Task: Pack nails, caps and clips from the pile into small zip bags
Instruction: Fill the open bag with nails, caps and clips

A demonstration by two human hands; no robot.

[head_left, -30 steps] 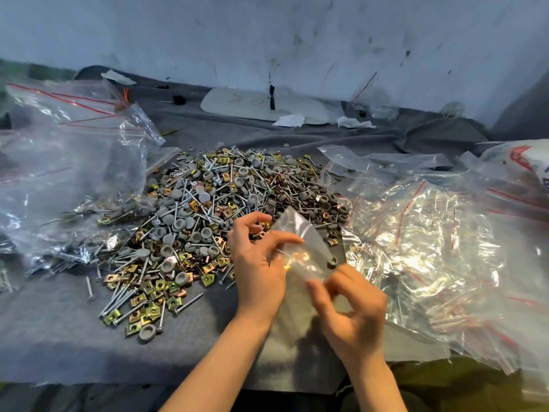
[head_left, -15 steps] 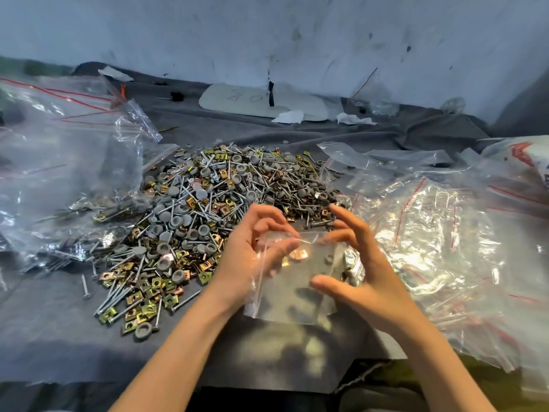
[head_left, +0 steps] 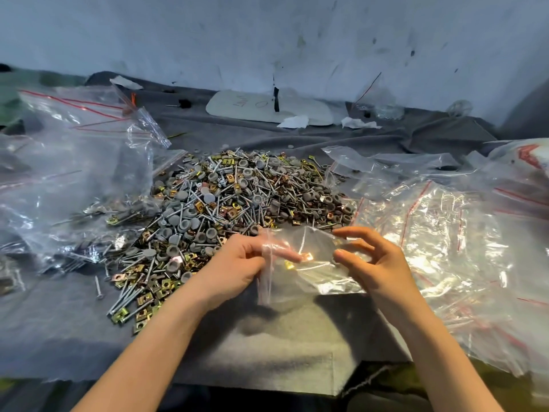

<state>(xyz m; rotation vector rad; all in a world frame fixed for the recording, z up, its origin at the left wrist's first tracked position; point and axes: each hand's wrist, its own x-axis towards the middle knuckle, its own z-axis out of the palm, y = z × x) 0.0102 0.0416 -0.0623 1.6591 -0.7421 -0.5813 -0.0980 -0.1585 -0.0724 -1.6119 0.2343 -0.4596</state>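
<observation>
the bag (head_left: 312,278), small and clear, was held up just above the cloth (head_left: 59,328) at the near edge of the pile (head_left: 237,200), between the two hands. two brass clips (head_left: 307,257) showed through its plastic; what else lay inside was too blurred to tell. the left hand (head_left: 234,269) gripped the bag's left edge, fingers curled round it, the fingertips showing through the film. the right hand (head_left: 380,263) was at the bag's right end with fingers spread and bent, thumb in front of the plastic and forefinger along the top edge; whether it truly gripped, i could not tell.

the pile spread behind and to the left of the hands: long nails (head_left: 130,295), grey round caps (head_left: 184,224) and more brass clips mixed together, with one nail lying apart on the cloth at the left.

big bags (head_left: 77,173) with red zip lines stood slumped at the left, touching the pile, with nails and clips in the bottom. a heap of bags (head_left: 445,248), small ones with red lines, lay at the right, just beside the right hand. at the back, by the wall (head_left: 267,34), a white board (head_left: 252,107) lay flat with paper scraps (head_left: 294,121) at its near edge.
</observation>
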